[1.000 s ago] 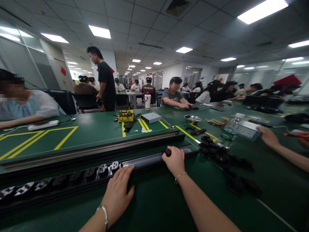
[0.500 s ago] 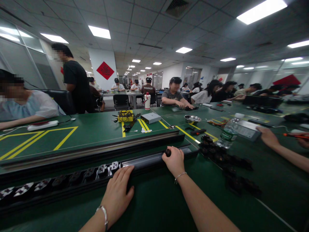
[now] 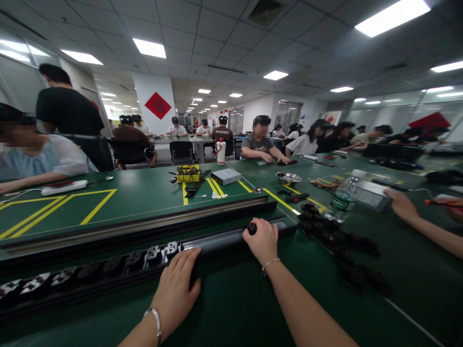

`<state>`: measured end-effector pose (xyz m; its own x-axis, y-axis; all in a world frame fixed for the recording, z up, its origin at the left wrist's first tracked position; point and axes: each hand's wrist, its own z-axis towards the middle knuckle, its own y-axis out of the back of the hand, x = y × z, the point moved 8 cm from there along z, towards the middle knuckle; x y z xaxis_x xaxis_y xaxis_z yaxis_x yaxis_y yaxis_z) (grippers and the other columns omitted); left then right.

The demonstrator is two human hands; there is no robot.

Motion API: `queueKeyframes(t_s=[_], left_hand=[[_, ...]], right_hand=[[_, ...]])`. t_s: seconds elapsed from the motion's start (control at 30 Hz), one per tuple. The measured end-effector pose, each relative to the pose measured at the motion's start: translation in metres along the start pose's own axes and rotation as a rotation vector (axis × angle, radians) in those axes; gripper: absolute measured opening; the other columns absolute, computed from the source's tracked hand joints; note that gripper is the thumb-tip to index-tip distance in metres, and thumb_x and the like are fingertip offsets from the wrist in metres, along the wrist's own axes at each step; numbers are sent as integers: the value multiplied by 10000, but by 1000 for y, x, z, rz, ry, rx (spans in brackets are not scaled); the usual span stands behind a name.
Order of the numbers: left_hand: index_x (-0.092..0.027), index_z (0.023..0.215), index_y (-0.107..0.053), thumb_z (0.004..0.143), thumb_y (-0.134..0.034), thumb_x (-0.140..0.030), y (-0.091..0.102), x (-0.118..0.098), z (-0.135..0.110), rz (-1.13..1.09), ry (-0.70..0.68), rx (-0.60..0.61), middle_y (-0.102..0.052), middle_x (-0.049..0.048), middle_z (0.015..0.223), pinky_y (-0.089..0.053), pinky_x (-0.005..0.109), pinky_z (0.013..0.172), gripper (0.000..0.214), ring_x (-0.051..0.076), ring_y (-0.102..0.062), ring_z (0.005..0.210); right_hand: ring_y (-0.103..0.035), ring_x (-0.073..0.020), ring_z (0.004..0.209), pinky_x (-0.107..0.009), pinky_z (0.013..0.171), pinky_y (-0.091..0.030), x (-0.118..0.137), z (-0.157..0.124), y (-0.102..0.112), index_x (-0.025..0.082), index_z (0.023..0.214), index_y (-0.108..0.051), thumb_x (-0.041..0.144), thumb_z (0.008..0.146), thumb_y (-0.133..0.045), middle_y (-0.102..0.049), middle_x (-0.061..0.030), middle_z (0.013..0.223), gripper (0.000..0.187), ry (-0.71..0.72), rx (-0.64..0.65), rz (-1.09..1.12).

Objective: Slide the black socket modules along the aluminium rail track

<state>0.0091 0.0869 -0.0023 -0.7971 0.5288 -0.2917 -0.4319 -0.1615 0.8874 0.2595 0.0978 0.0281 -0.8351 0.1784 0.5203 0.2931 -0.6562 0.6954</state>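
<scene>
A long black channel-shaped rail (image 3: 220,241) lies across the table in front of me. Several black modules with shiny faces, perhaps socket inserts (image 3: 112,264), sit in a row in its left part. My left hand (image 3: 179,279) rests with fingers stretched out on the near edge of the rail, just right of the row. Over the bare right part, my right hand (image 3: 263,240) has its fingers closed round a small dark piece (image 3: 252,228), mostly hidden by the fingers. A second long rail (image 3: 152,221) lies parallel behind.
Loose black modules (image 3: 340,236) lie in a cluster on the right, beside a water bottle (image 3: 342,197). Farther back are a metal bowl (image 3: 288,178), a grey box (image 3: 226,176) and a yellow holder with cables (image 3: 188,173). Another person's hand (image 3: 401,205) holds a box at the right.
Both my hands stay almost in place, and the rail and modules look the same. In the background, the standing person in black has moved left.
</scene>
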Motion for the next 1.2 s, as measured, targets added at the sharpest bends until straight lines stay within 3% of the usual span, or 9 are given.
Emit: queueKeyframes(t_s=[1.2], left_hand=[[-243, 1270, -382, 732, -448, -191, 2, 0, 0, -25, 10, -15, -486, 26, 1264, -334, 394, 989, 544, 205, -368, 1209]], right_hand=[[-474, -223, 1086, -435, 1018, -107, -2, 2, -2, 180, 888, -588, 263, 660, -481, -628, -75, 1016, 266, -14, 23, 49]])
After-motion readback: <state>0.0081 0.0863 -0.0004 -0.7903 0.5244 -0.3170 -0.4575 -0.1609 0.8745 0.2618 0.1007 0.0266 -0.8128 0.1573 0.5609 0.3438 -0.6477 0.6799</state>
